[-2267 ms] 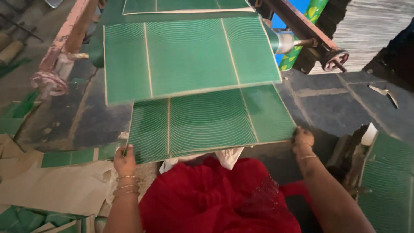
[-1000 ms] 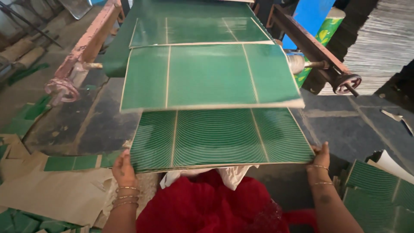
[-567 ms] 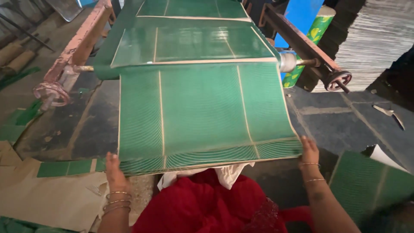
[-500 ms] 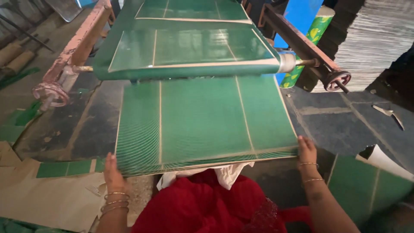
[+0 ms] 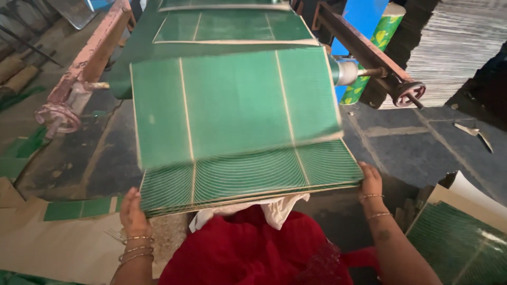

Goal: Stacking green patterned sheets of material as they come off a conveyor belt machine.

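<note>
A: Item one, the hands and their grip?

B: The left hand (image 5: 132, 208) is pressed against the left front corner of a stack of green sheets (image 5: 248, 177), fingers extended along its edge; whether they curl under it cannot be told. The right hand (image 5: 371, 179) is closed on the right front corner, fingers on the stack's edge. Bangles are worn on both wrists.

A: Item two, the stack?

B: Thin green sheets with pale curved lines and cream dividing stripes, held level above a red garment (image 5: 253, 253), just before the person. A white cloth (image 5: 264, 210) is seen beneath its front edge.

A: Item three, what lies over it?

B: A further green sheet (image 5: 232, 105), blurred, is overlapping the stack's far half. Behind it, more sheets (image 5: 232, 26) are carried on a green conveyor belt (image 5: 132, 58).

A: Surroundings?

B: A rusty pink frame rail (image 5: 90, 58) is noted at left, a dark rail with a small handwheel (image 5: 407, 92) at right. Brown cardboard (image 5: 58, 248) lies on the floor at lower left; another green stack (image 5: 459, 243) is recorded at lower right.
</note>
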